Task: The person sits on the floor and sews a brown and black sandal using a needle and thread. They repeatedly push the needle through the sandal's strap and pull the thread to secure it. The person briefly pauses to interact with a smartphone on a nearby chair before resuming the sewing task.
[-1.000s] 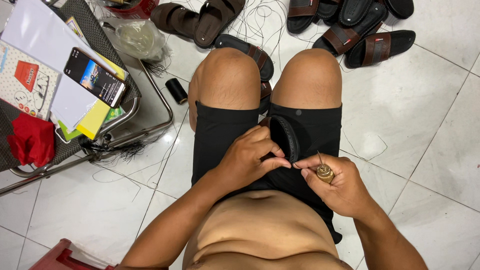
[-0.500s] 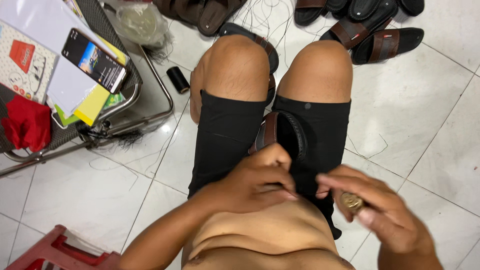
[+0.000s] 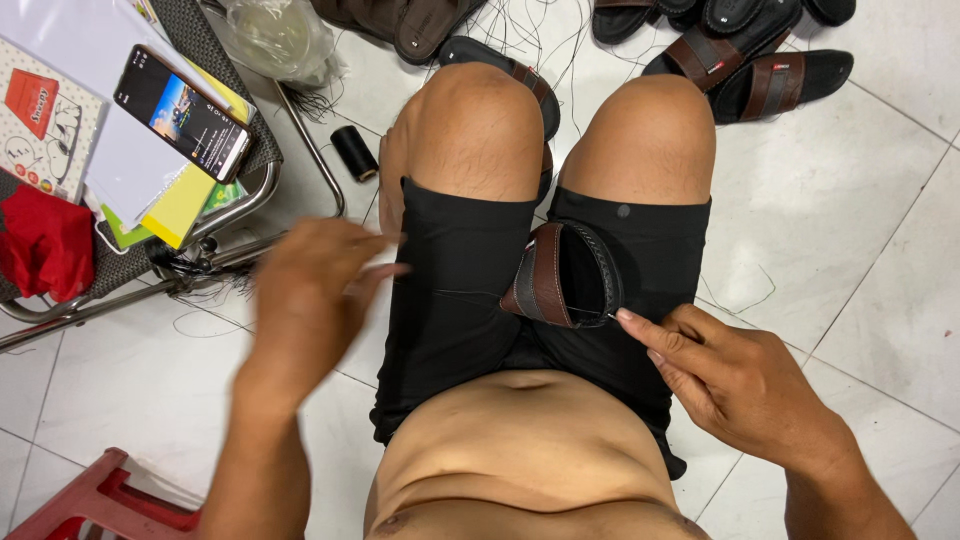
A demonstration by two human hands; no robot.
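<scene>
A brown-and-black sandal (image 3: pixel 560 275) stands on edge between my thighs, on my black shorts. My left hand (image 3: pixel 310 290), blurred with motion, is out to the left over my left thigh with its fingertips pinched together. A thin dark thread (image 3: pixel 450 293) runs from them across the shorts to the sandal. My right hand (image 3: pixel 730 375) lies back-up on my right thigh, its index fingertip against the sandal's lower edge. Whatever is under that hand is hidden.
A black thread spool (image 3: pixel 352 152) lies on the tiled floor by my left knee. A metal-framed seat (image 3: pixel 255 185) at left carries a phone (image 3: pixel 182 112), papers and a red cloth (image 3: pixel 45 245). Several sandals (image 3: pixel 760 70) sit at the top. A red stool (image 3: pixel 95 500) is at bottom left.
My left hand has left the sandal and swung out to the left, drawing the thread. My right hand has come back to the sandal's edge; the brass-coloured tool it held no longer shows.
</scene>
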